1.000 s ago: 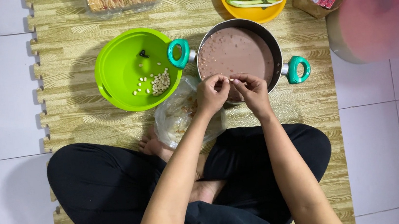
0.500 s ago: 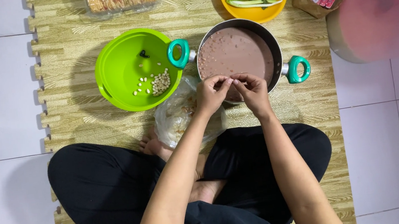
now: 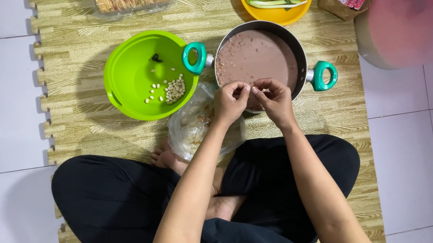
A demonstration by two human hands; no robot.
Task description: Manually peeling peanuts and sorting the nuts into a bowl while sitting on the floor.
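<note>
Your left hand (image 3: 230, 103) and right hand (image 3: 274, 101) meet fingertip to fingertip over the near rim of the pot (image 3: 301, 56). The fingers of both are pinched together on something too small to make out, perhaps a peanut. That pinch hangs directly above the brownish liquid (image 3: 255, 56) in the pot, so what you hold lies straight over it. Just under your left wrist, toward your knees, sits the clear plastic bag (image 3: 192, 124), nearer your left hand than your right. Beyond the bag, toward the mat's left edge, the green bowl (image 3: 131, 74) holds a few pale kernels (image 3: 173, 89). At the far edge of the foam mat (image 3: 84, 135) rests a yellow plate (image 3: 275, 13) of greens.
</note>
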